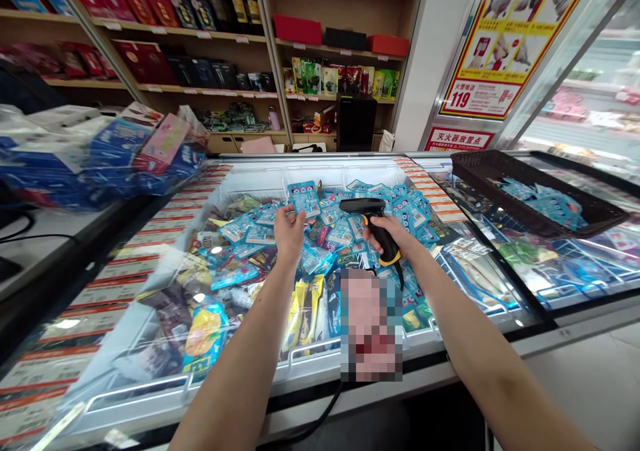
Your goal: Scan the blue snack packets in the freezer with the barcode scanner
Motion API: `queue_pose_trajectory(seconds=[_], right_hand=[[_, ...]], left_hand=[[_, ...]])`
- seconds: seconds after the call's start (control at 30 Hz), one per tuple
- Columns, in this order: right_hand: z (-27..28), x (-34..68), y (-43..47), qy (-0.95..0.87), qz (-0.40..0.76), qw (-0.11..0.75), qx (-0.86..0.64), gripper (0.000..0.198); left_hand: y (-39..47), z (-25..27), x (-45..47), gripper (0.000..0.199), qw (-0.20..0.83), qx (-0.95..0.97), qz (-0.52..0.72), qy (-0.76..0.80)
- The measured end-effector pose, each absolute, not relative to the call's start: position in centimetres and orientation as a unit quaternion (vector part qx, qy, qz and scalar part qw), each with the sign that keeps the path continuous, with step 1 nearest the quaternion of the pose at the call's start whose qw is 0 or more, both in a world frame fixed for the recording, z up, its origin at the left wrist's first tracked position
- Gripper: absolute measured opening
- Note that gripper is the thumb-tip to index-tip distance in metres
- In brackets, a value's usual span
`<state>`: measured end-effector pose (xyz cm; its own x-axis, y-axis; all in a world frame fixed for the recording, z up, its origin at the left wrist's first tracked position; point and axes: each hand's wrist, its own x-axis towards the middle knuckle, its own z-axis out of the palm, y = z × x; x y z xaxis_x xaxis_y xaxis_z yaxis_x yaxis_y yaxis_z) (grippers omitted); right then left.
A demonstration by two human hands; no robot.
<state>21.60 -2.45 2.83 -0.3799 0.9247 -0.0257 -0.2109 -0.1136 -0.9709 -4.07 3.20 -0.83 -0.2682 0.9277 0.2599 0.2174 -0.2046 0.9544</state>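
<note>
My left hand pinches the lower edge of a small flat blue packet, with its printed side toward me. In my right hand is a black and yellow barcode scanner, gripped by its handle. Its head points left, toward the held packet, a short gap away. Many similar blue packets lie spread beneath and around both hands, over the chest freezer. Whether they rest on its glass or under it is hard to tell in places. A pixelated patch hides what lies below the scanner.
A dark brown basket at the right holds more blue packets. Blue boxes are piled at the left. Price labels line the freezer's glass. A black cable hangs at the front edge. Stocked shelves stand behind.
</note>
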Motion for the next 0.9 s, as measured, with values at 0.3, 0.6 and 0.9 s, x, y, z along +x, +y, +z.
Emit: queue_pose_trajectory(seconds=[0.3,0.6,0.9], right_hand=[[2.7,21.8,-2.4,-0.507,0.661,0.421,-0.359,0.038],[2.5,21.8,-2.3,-0.508,0.661,0.429,-0.348,0.038],[2.6,21.9,-2.3,-0.506,0.662,0.441,-0.333,0.039]], left_hand=[[3.2,-0.8,-4.1,0.034,0.315,0.520,0.579,0.542],[3.2,-1.1,-4.1,0.039,0.299,0.538,0.576,0.538],[3.0,0.3,-5.1,0.037,0.222,0.527,0.585,0.575]])
